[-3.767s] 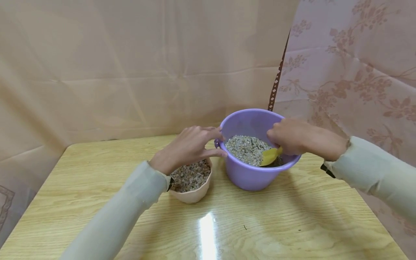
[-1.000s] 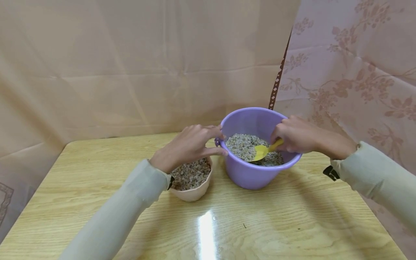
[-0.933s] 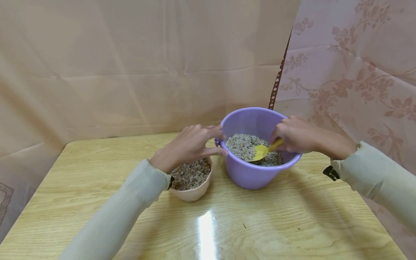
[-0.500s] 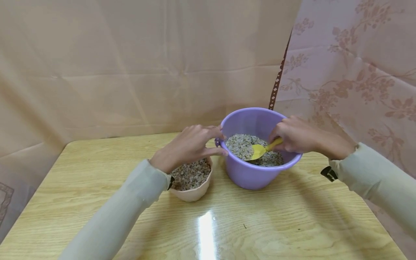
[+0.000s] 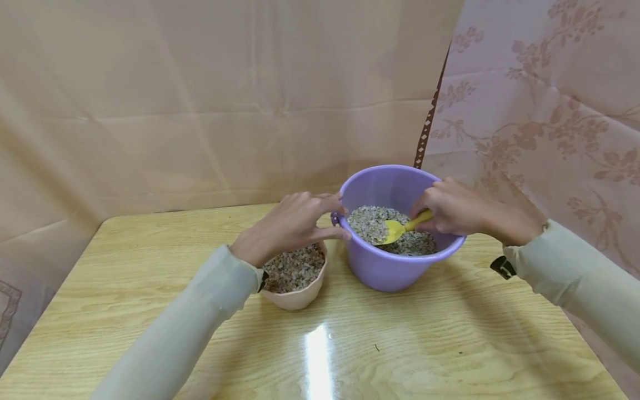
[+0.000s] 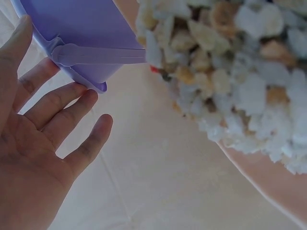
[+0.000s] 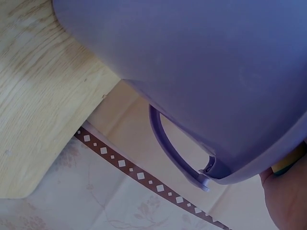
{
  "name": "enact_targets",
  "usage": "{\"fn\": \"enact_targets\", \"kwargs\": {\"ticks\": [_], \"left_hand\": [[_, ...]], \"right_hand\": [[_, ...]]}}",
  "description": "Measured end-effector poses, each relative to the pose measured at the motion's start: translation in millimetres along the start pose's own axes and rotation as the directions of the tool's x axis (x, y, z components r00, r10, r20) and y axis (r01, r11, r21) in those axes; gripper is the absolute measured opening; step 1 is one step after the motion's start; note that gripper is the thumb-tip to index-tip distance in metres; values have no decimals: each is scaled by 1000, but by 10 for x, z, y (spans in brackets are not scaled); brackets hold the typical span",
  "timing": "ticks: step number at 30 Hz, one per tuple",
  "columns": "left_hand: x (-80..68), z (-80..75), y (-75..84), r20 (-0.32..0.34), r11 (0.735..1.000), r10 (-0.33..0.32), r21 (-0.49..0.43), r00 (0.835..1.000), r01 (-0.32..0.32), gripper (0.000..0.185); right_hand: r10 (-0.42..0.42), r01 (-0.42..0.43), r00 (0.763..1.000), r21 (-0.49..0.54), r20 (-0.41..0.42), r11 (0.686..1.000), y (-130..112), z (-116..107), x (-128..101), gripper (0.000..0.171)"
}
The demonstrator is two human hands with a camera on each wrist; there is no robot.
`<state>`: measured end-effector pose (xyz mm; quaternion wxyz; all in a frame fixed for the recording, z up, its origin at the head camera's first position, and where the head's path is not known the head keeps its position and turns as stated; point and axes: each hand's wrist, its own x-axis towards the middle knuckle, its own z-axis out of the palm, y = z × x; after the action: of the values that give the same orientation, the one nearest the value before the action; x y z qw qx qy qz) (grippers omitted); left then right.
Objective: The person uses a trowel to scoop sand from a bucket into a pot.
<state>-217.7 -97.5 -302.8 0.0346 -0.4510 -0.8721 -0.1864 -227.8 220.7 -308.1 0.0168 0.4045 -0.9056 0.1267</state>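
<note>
In the head view a purple bucket [image 5: 387, 272] holds grey-white gravel [image 5: 367, 219]. My right hand [image 5: 452, 208] reaches over its right rim and grips the handle of a small yellow scoop [image 5: 395, 230]. The scoop's blade tilts down to the left, its edge at the gravel. My left hand [image 5: 290, 222] touches the bucket's left rim with thumb and fingertips, its fingers extended beside the bucket's handle [image 6: 100, 55] in the left wrist view. Under the left wrist stands a pale pink bowl [image 5: 297, 300] filled with mixed pebbles [image 6: 225, 72]. The right wrist view shows mostly the bucket's outside.
Both containers stand on a light wood-grain table [image 5: 165, 266]. A beige cloth [image 5: 200, 100] hangs behind it, and a floral cloth [image 5: 550, 122] hangs at the right. A thin dark fragment [image 5: 377, 348] lies near the front.
Compared with the earliest frame, the scoop has shifted left in the bucket and more of its handle shows. Over the last second it slides slightly further left. My left hand stays at the rim.
</note>
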Motion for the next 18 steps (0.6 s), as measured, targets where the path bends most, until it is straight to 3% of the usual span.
{"fn": "enact_targets", "kwargs": {"ticks": [18], "left_hand": [[3, 0, -4, -4, 1000, -5, -12, 1000, 5, 41]], "right_hand": [[-4, 5, 1000, 34, -25, 999, 2, 14, 7, 16]]}}
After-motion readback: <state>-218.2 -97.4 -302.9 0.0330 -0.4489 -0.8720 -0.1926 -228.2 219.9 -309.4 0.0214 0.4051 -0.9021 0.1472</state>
